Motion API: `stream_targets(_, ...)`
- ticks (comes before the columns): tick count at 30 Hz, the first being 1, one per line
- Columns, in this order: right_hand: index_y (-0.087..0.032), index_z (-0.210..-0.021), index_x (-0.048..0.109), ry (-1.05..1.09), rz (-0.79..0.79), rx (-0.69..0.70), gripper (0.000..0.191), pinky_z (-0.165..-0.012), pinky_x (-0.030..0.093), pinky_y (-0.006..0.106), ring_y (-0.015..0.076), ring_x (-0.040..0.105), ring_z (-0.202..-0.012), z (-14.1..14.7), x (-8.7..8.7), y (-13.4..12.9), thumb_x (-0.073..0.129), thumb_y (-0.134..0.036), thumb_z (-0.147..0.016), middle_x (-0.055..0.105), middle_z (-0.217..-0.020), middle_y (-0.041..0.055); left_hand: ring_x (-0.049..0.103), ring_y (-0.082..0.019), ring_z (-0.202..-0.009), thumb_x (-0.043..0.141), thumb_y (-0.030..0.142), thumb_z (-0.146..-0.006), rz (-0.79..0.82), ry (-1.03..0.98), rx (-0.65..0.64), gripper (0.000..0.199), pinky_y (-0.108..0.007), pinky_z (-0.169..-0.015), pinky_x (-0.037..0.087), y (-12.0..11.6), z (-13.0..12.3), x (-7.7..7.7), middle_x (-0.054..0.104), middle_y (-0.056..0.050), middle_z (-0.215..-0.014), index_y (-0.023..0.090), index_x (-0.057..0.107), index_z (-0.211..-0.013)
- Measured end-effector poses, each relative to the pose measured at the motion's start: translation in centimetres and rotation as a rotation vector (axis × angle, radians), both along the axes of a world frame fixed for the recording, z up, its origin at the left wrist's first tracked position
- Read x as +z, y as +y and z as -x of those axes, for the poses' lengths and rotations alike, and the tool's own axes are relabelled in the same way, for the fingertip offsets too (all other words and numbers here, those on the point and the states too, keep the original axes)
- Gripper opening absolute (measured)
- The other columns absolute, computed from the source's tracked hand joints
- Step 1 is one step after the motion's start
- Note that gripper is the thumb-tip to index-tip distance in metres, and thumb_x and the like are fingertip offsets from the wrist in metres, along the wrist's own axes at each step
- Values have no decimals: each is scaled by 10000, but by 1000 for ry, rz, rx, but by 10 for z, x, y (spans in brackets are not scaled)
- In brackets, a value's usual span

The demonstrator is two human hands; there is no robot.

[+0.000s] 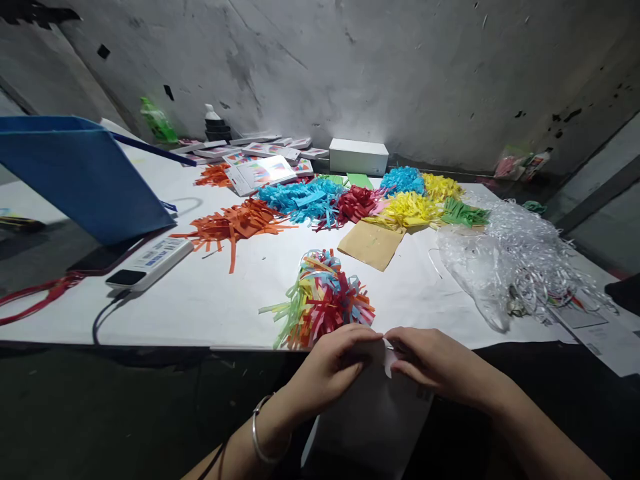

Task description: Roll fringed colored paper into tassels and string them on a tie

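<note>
Below the table's front edge, my two hands meet at the upper end of a flat white box (pixel 367 427), whose broad side is in shadow. My left hand (pixel 337 363) is closed over its top left, with the thumb bent under the fingers. My right hand (pixel 430 360) pinches its top right corner, where a small pale flap (pixel 389 360) sticks out between the hands. Just beyond my fingers lies a bunch of multicoloured paper tassels (pixel 325 300) on the white tabletop (pixel 225 300). The inside of the box is hidden.
Orange tassels (pixel 240 223), blue tassels (pixel 305 199) and yellow tassels (pixel 407 210) lie farther back, with a brown paper piece (pixel 373 245). Clear plastic strands (pixel 525 247) spread at right. A power bank (pixel 150 263) and blue bin (pixel 85 173) are at left. Several printed boxes (pixel 265 172) lie behind.
</note>
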State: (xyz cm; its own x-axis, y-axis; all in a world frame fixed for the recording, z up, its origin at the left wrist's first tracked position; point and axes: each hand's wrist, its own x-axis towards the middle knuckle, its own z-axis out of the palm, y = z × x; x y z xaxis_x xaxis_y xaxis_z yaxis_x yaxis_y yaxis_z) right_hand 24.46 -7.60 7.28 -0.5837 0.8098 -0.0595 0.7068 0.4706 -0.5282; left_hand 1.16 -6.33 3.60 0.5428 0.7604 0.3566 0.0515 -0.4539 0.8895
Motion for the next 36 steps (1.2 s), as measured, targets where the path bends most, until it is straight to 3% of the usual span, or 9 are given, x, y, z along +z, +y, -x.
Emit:
stream_targets(3, -219, -1113, 576, -79, -32, -9, 308, -680, 449, 249, 201, 675, -846, 2, 3, -2, 678, -174, -826, 710, -992, 47, 639, -231, -1090, 553, 16, -773, 10, 10, 8, 473, -360, -952, 504, 1, -1, 0, 698, -90, -1172, 208, 657, -1193)
stream_targets(9, -201, -964, 546, -73, 32, -32, 124, -609, 395, 231, 173, 640, -736, 6, 5, 2, 575, -130, -866, 692, -869, 31, 632, -227, -1105, 632, 104, -844, 28, 26, 11, 378, -345, -965, 493, 3, -2, 0, 692, -89, -1192, 214, 651, -1206)
stream_targets(17, -204, -1129, 578, -10, 10, -30, 234, -782, 465, 261, 188, 643, -932, 4, 6, 1, 506, -114, -925, 674, -1059, 62, 642, -220, -1089, 580, 16, -801, -10, 6, 29, 457, -352, -953, 500, 6, -6, -1, 697, -93, -1168, 201, 649, -1213)
stream_targets(26, -166, -1004, 576, -97, -51, -57, 185, -714, 428, 275, 209, 635, -869, 9, -6, 2, 492, -72, -869, 667, -962, 76, 659, -193, -1042, 527, -36, -798, -36, -1, 24, 478, -306, -913, 516, 6, -9, -4, 703, -72, -1120, 202, 660, -1191)
stream_targets(33, -188, -785, 520, 92, 176, -128, 180, -627, 339, 227, 134, 526, -717, 10, -10, 6, 601, -39, -724, 564, -764, -28, 665, -185, -986, 545, 67, -905, -45, -29, 29, 350, -291, -858, 526, 1, -14, -12, 706, -83, -1073, 202, 646, -1211)
stream_targets(36, -183, -804, 545, 120, 208, -115, 143, -627, 336, 219, 123, 508, -719, 5, -8, 7, 643, -93, -751, 555, -777, -35, 663, -186, -986, 520, 50, -901, -60, -25, 37, 359, -295, -856, 522, -1, -13, -13, 708, -84, -1069, 203, 649, -1200)
